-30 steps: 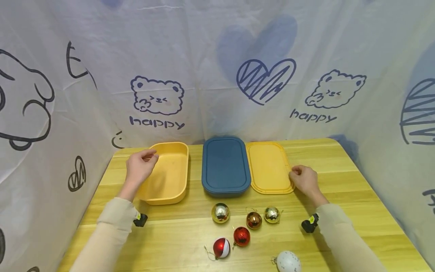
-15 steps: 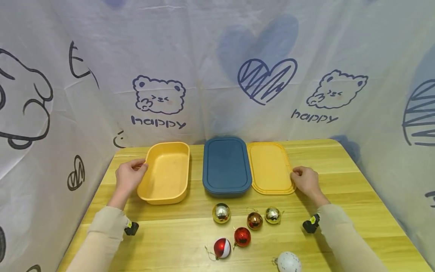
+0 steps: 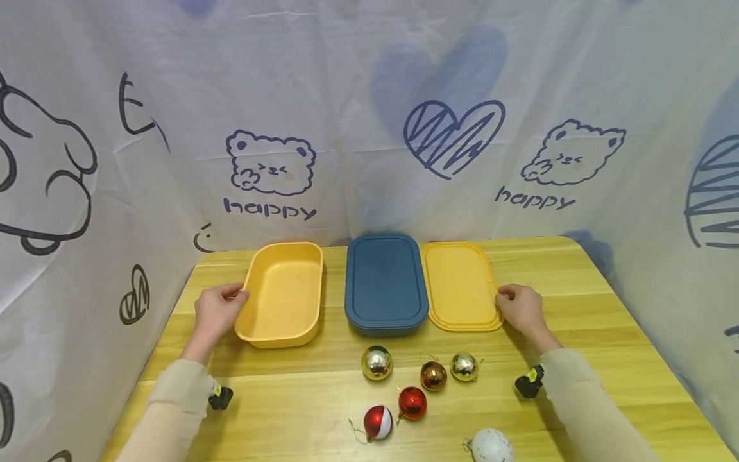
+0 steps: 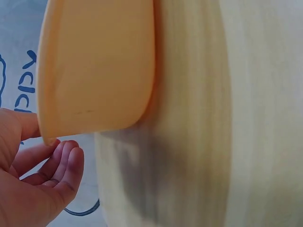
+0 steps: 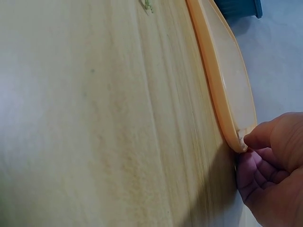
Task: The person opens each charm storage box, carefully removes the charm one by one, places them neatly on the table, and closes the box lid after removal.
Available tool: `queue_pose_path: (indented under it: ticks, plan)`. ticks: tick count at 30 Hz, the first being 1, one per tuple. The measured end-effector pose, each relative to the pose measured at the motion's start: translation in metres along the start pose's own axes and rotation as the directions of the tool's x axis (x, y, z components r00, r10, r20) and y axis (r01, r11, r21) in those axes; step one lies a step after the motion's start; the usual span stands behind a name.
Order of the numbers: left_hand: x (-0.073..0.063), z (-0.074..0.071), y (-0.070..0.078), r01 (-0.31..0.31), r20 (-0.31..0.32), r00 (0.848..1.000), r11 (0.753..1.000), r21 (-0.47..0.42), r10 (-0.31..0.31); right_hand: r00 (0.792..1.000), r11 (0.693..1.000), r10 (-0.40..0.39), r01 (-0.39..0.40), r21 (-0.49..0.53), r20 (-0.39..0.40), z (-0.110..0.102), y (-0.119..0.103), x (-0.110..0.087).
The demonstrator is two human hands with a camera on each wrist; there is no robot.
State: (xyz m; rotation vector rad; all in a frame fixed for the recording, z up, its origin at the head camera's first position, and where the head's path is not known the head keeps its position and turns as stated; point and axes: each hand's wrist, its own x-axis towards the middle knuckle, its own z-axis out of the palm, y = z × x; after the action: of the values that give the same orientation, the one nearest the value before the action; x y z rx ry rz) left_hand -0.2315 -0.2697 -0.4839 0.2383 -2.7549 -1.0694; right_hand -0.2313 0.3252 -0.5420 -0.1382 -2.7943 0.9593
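On the left of the table stands an uncovered yellow box (image 3: 283,298). My left hand (image 3: 216,314) pinches its left rim; the left wrist view shows the thumb on one side of the box wall (image 4: 97,71) and curled fingers on the other. A flat yellow lid (image 3: 458,285) lies at the right, and its right edge is between the thumb and fingers of my right hand (image 3: 522,311). Up close in the right wrist view, the thumb sits on the lid's rim (image 5: 222,104) with the fingers beneath. Between them stands a blue box with its lid (image 3: 385,282) on.
Several ball ornaments lie in front of the boxes: a gold one (image 3: 377,362), a brown one (image 3: 433,376), another gold one (image 3: 464,366), a red one (image 3: 412,403), a red-and-white one (image 3: 378,421) and a white one (image 3: 491,445). A printed cloth (image 3: 346,128) hangs behind the table.
My left hand has moved left and down from above the yellow box to its left rim and now pinches it. The right hand stays at the lid's edge.
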Motion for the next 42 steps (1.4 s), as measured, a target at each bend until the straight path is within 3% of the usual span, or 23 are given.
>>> queue_pose_path:
  ticks: [7,15,26,36,42]
  plan:
    - [0.0,0.005,-0.01,0.034,0.045,0.998,0.999,-0.016,-0.033,1.0,1.0,0.0,0.0,-0.012,0.0,0.003,0.002,0.001]
    - [-0.001,0.006,-0.011,0.046,0.02,0.999,0.998,-0.038,-0.045,1.0,1.0,0.005,-0.005,-0.002,-0.02,0.003,0.001,0.002]
    - [-0.001,0.007,-0.012,0.055,0.031,0.998,0.997,-0.049,-0.054,0.999,0.999,0.026,-0.024,0.035,-0.048,-0.001,-0.001,0.001]
    - [-0.001,0.006,-0.009,0.059,0.048,0.997,0.995,-0.079,-0.055,0.997,0.995,0.054,-0.059,0.08,0.062,-0.01,-0.006,0.002]
    - [0.0,0.006,-0.01,0.053,0.043,0.998,0.996,-0.069,-0.05,0.997,0.994,0.04,-0.046,0.096,0.059,-0.014,-0.008,0.005]
